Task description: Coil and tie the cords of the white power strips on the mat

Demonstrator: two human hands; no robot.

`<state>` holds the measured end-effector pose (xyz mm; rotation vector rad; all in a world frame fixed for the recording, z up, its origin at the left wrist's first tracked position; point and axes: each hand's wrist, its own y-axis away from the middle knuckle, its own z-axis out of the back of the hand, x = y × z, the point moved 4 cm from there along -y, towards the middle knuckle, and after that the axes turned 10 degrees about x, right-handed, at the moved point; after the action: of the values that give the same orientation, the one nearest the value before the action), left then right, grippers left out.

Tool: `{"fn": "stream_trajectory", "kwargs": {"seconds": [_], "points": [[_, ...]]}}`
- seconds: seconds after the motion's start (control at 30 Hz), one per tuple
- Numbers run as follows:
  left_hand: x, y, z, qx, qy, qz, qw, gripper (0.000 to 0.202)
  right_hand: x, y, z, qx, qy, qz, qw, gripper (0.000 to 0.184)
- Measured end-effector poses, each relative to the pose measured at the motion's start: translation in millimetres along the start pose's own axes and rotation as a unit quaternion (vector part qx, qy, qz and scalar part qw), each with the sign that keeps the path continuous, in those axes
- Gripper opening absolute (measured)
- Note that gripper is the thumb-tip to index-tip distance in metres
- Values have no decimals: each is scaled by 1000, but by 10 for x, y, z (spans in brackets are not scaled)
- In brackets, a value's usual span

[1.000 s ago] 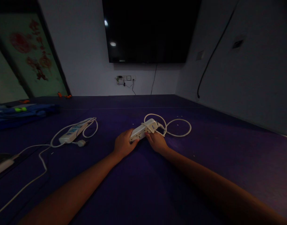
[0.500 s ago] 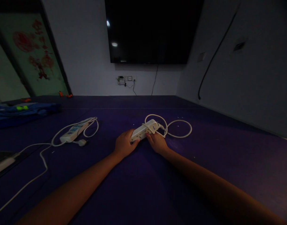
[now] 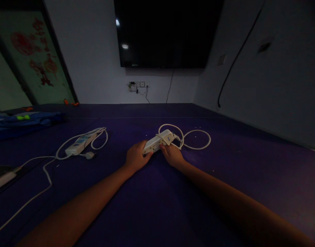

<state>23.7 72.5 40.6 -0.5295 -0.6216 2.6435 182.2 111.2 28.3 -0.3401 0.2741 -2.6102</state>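
A white power strip lies on the dark purple floor mat ahead of me, its white cord looped to the right and partly over it. My left hand grips the strip's near end with curled fingers. My right hand holds the strip's right side, fingers pressed against it beside the cord.
A second white power strip with its cord and plug lies to the left. Blue fabric sits at far left. A dark wall-mounted screen and a wall socket are ahead; a wall runs along the right.
Almost nothing has moved. Both hands stay on the power strip; only the view has shifted slightly.
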Motion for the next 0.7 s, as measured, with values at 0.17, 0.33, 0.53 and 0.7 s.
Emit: {"fn": "stream_trajectory", "kwargs": {"seconds": [0.17, 0.33, 0.53, 0.7], "points": [[-10, 4, 9, -8, -5, 1, 1000, 39, 1, 3, -1, 1, 7, -6, 1000, 44], [1, -3, 9, 1, 1, -2, 1000, 37, 0, 5, -4, -1, 9, -4, 1000, 45], [8, -6, 8, -2, -10, -6, 1000, 37, 15, 7, 8, -7, -1, 7, 1000, 43], [16, -8, 8, -3, -17, -1, 1000, 39, 7, 3, 3, 4, 0, -5, 1000, 43]]}}
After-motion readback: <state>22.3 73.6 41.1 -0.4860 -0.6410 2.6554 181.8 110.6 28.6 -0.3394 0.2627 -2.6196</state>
